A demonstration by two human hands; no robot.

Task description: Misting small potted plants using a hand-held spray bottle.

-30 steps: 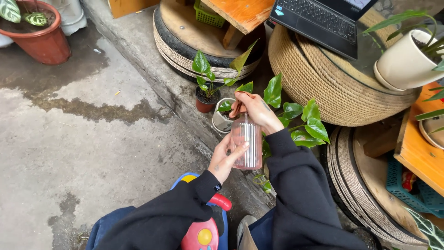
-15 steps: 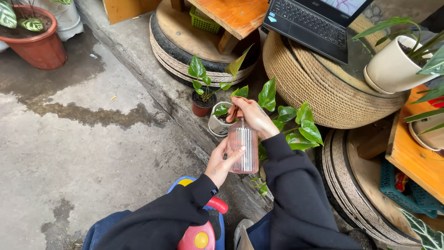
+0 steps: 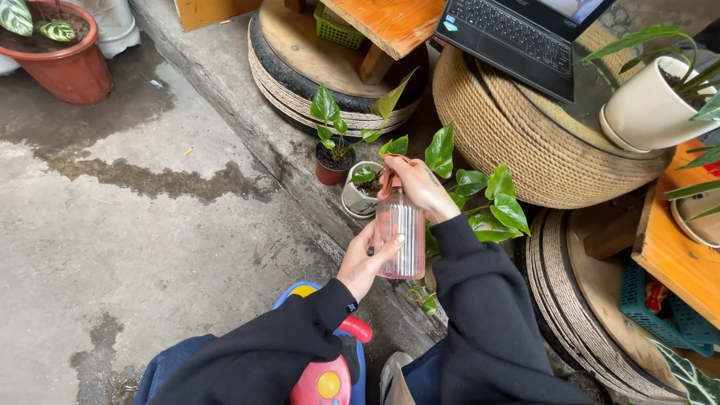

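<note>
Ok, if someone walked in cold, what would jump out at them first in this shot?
The ribbed pink spray bottle at centre, with the right hand on its top and the left hand steadying its side. Just behind it stand a small potted plant in a brown pot and a leafy one in a white pot. At upper right, an open laptop rests on a rope-wrapped tyre.

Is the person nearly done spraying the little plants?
Not yet, it seems. Both hands hold the pink spray bottle: the left hand steadies its base, the right hand grips the top. It points toward the small potted plants. No spray shows.
</note>
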